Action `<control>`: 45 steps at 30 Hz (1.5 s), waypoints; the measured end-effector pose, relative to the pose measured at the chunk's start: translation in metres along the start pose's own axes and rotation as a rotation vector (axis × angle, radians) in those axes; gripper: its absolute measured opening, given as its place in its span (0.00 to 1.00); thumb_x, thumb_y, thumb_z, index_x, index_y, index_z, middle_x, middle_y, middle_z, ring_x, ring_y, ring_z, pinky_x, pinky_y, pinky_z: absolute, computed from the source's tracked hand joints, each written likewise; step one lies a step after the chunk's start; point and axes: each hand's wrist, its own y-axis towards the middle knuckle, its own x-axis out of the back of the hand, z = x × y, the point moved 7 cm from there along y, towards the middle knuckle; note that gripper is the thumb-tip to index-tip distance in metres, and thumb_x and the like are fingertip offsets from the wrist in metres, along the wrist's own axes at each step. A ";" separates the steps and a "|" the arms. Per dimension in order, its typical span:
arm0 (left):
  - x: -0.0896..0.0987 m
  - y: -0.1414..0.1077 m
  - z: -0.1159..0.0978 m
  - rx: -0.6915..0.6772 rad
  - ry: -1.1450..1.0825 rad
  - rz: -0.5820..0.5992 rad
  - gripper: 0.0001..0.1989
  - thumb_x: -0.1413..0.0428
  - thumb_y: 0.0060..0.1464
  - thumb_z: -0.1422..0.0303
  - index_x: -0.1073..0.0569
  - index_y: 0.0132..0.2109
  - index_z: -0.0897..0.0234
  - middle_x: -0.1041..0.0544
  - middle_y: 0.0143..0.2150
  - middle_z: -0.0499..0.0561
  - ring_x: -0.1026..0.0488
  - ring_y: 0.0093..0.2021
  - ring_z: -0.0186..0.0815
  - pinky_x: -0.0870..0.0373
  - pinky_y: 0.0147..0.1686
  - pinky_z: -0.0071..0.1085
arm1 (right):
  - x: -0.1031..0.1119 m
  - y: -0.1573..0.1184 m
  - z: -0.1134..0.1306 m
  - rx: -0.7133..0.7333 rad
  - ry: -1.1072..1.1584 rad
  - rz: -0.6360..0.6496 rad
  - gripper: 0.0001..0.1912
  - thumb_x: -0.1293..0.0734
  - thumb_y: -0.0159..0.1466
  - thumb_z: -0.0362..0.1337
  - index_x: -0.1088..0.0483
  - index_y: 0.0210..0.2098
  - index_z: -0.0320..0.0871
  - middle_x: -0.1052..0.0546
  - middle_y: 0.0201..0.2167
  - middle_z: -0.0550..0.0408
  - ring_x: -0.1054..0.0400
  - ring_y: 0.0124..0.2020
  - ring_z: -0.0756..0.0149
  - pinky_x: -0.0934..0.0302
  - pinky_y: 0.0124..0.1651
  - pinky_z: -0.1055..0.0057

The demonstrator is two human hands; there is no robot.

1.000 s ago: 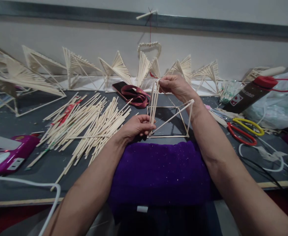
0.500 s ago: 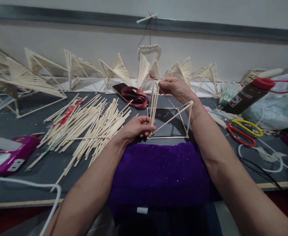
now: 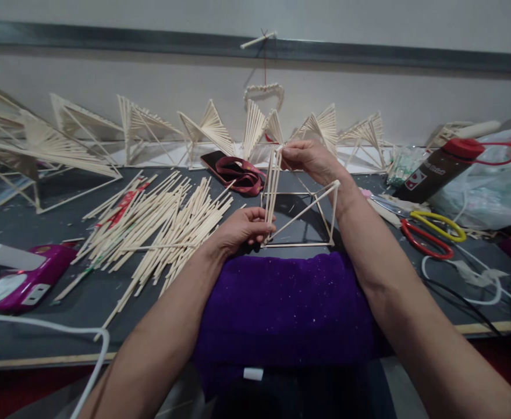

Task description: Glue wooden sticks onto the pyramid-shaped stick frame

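A small frame of thin wooden sticks (image 3: 303, 214) stands at the table's middle, with a few upright sticks (image 3: 273, 180) side by side at its left. My left hand (image 3: 249, 228) is closed round the lower ends of these uprights, thumb and fingers pinching them near the base corner. At their top, my right hand (image 3: 305, 157) pinches the upper ends between thumb and fingers. A slanted stick runs from the lower left corner to the raised right corner, under my right forearm. Just in front of the frame lies a purple cloth (image 3: 281, 308).
Loose sticks (image 3: 159, 227) lie in a pile at left, near a purple device (image 3: 32, 279). Finished-looking stick models (image 3: 207, 128) line the wall. A phone with a red strap (image 3: 238, 173), scissors (image 3: 432, 235), cables and a dark bottle (image 3: 436, 169) stand around the frame.
The camera view has shifted very slightly. Both hands keep the same grip on the sticks, and the frame has not visibly moved.
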 end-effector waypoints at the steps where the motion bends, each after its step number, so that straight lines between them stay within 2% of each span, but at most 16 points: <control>1: 0.000 0.000 0.000 0.000 0.000 0.000 0.13 0.35 0.43 0.72 0.26 0.37 0.67 0.25 0.25 0.47 0.37 0.16 0.21 0.49 0.14 0.20 | 0.001 0.000 -0.001 0.001 -0.001 -0.003 0.17 0.25 0.52 0.47 0.27 0.27 0.38 0.26 0.23 0.57 0.37 0.23 0.74 0.43 0.28 0.76; 9: -0.002 0.000 -0.002 0.007 -0.005 -0.014 0.11 0.36 0.43 0.74 0.26 0.36 0.68 0.25 0.25 0.48 0.36 0.17 0.22 0.50 0.14 0.21 | 0.000 -0.001 0.002 0.012 -0.038 -0.029 0.12 0.27 0.58 0.42 0.28 0.28 0.39 0.27 0.22 0.58 0.37 0.22 0.76 0.42 0.28 0.77; 13: -0.003 0.000 -0.001 0.019 -0.033 0.003 0.11 0.35 0.43 0.73 0.26 0.36 0.67 0.25 0.25 0.48 0.36 0.16 0.22 0.50 0.14 0.21 | 0.003 0.000 0.001 -0.005 -0.045 -0.057 0.10 0.28 0.59 0.40 0.28 0.28 0.39 0.26 0.23 0.57 0.34 0.24 0.75 0.39 0.29 0.76; 20: -0.001 0.001 0.000 -0.021 -0.031 0.054 0.10 0.37 0.46 0.73 0.24 0.39 0.68 0.21 0.34 0.52 0.34 0.20 0.22 0.46 0.15 0.21 | 0.002 -0.002 0.002 -0.041 -0.036 -0.097 0.10 0.28 0.59 0.39 0.28 0.27 0.40 0.26 0.23 0.58 0.33 0.24 0.75 0.37 0.29 0.76; 27: 0.000 0.002 0.001 -0.006 -0.009 0.030 0.09 0.37 0.46 0.74 0.24 0.38 0.66 0.26 0.26 0.46 0.43 0.14 0.19 0.52 0.14 0.22 | 0.002 -0.003 0.002 -0.029 -0.005 -0.089 0.06 0.31 0.61 0.33 0.27 0.27 0.38 0.25 0.22 0.58 0.32 0.23 0.75 0.37 0.29 0.76; 33: -0.001 0.002 0.001 -0.015 0.008 0.040 0.09 0.37 0.46 0.73 0.24 0.38 0.66 0.28 0.23 0.45 0.42 0.15 0.20 0.52 0.15 0.23 | 0.001 -0.004 0.004 -0.033 -0.035 -0.086 0.10 0.28 0.59 0.39 0.28 0.26 0.40 0.26 0.21 0.59 0.33 0.23 0.75 0.37 0.29 0.76; 37: -0.002 0.002 0.001 -0.022 0.025 0.028 0.10 0.37 0.46 0.73 0.25 0.38 0.66 0.28 0.24 0.46 0.42 0.16 0.21 0.51 0.16 0.23 | 0.001 -0.003 0.003 -0.009 -0.003 -0.053 0.08 0.28 0.59 0.37 0.27 0.26 0.40 0.26 0.21 0.57 0.33 0.23 0.74 0.38 0.28 0.75; 42: -0.004 0.002 0.001 -0.033 0.047 0.052 0.08 0.36 0.46 0.71 0.27 0.35 0.65 0.31 0.20 0.43 0.41 0.17 0.22 0.50 0.16 0.23 | 0.006 -0.002 0.000 -0.021 -0.053 -0.094 0.09 0.29 0.61 0.36 0.28 0.26 0.39 0.27 0.23 0.57 0.33 0.25 0.73 0.37 0.31 0.72; 45: -0.005 0.001 0.000 -0.035 0.060 0.064 0.10 0.35 0.46 0.70 0.26 0.36 0.65 0.30 0.22 0.44 0.41 0.17 0.22 0.51 0.17 0.23 | 0.007 -0.002 0.000 -0.034 -0.064 -0.092 0.09 0.29 0.61 0.37 0.28 0.26 0.41 0.27 0.23 0.57 0.33 0.25 0.71 0.36 0.32 0.68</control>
